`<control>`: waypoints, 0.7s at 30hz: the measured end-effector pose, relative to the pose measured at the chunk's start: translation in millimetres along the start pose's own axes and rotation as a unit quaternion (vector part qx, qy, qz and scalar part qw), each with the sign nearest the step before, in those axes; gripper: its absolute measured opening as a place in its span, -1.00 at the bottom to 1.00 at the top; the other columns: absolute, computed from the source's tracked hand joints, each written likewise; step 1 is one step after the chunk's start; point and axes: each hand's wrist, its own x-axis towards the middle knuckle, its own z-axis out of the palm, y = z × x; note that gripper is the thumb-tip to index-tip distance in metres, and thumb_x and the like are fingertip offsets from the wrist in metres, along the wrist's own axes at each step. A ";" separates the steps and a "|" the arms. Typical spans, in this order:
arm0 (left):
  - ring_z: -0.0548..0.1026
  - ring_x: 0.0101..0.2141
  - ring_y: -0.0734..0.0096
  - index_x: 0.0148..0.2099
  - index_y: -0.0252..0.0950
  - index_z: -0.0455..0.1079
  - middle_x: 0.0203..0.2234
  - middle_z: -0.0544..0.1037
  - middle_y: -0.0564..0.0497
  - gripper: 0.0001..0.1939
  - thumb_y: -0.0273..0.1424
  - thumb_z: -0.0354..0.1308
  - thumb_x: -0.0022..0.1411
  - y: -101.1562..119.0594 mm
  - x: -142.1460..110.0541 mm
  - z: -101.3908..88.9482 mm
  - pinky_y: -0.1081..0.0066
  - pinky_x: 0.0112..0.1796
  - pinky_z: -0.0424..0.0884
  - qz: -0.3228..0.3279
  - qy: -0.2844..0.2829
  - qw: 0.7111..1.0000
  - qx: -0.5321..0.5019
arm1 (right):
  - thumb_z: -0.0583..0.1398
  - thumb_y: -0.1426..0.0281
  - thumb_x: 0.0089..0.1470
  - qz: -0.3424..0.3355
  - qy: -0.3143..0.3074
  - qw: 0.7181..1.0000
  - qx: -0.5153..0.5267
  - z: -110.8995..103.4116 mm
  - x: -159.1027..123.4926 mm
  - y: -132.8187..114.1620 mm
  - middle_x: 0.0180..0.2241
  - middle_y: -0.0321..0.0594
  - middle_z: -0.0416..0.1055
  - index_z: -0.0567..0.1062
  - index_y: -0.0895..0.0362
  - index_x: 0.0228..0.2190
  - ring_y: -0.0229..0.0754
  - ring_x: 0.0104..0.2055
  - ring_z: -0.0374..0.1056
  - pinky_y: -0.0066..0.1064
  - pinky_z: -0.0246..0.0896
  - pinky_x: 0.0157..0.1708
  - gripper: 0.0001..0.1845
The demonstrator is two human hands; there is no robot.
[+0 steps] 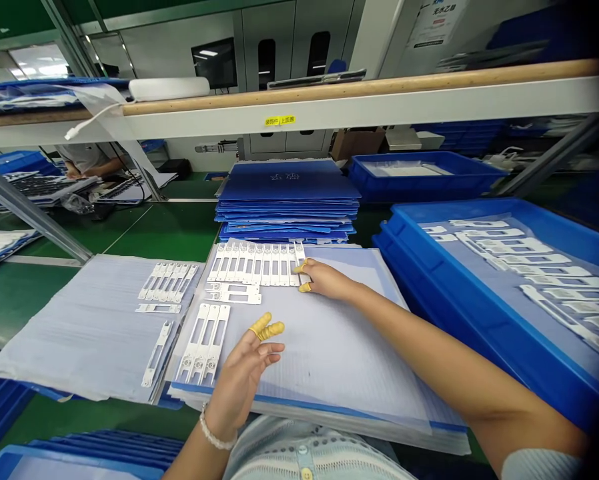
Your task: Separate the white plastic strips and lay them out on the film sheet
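My right hand (pixel 332 280), yellow finger cots on its fingertips, is at the right end of a row of slim white plastic frames (pixel 252 263). Its fingers close on the last white plastic frame (pixel 299 252), partly covered by the hand. My left hand (pixel 244 373) hovers, palm turned inward, over the pale sheet (pixel 319 347) with nothing in it; its fingers are apart, two wearing yellow cots. Left of it, several white frames (pixel 204 343) lie side by side, and others (pixel 234 293) lie crosswise just below the long row.
A second pale stack (pixel 79 327) on the left carries more white frames (pixel 167 281). Blue sheets (pixel 287 183) are piled behind. Blue trays (pixel 429 287) holding white parts stand at right. A shelf beam (pixel 349 103) crosses above. Another person (pixel 87 160) sits at far left.
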 end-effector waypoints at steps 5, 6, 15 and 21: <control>0.40 -0.01 0.17 0.15 -0.11 0.36 0.15 0.36 -0.08 -0.50 -0.22 0.23 0.15 -4.4 2.5 -4.5 0.15 0.06 0.19 0.005 0.006 1.000 0.008 | 0.29 0.38 0.01 0.005 0.005 1.000 0.017 -0.2 -0.6 3.6 -0.04 -0.03 0.31 0.40 0.16 0.06 0.00 -0.06 0.33 -0.27 0.26 -0.08 -0.45; 0.40 -0.02 0.17 0.14 -0.12 0.37 0.14 0.36 -0.09 -0.49 -0.21 0.25 0.13 -4.2 3.0 -4.2 0.15 0.06 0.20 0.007 0.012 1.000 0.008 | 0.30 0.39 0.00 0.002 0.006 1.000 0.019 0.4 0.9 4.3 -0.04 -0.02 0.31 0.41 0.17 0.06 0.00 -0.07 0.34 -0.28 0.26 -0.09 -0.45; 0.44 -0.04 0.14 0.07 -0.14 0.43 0.13 0.38 -0.06 -0.49 -0.18 0.29 0.05 0.9 -4.7 4.4 0.17 0.05 0.28 0.022 0.058 0.998 0.025 | 0.35 0.44 -0.06 -0.063 0.019 0.998 0.004 -3.5 6.2 0.5 -0.09 -0.04 0.38 0.46 0.21 -0.04 -0.06 -0.07 0.35 -0.33 0.23 -0.05 -0.51; 0.43 0.00 0.02 0.03 -0.19 0.43 0.01 0.49 -0.09 -0.40 -0.10 0.34 -0.07 -11.0 18.0 -7.6 0.08 0.11 0.27 0.009 0.077 0.993 0.084 | 0.34 0.37 -0.02 -0.040 0.047 0.997 -0.055 -53.9 -19.9 23.2 -0.06 -0.15 0.42 0.49 0.11 -0.08 -0.15 -0.11 0.37 -0.44 0.24 -0.12 -0.58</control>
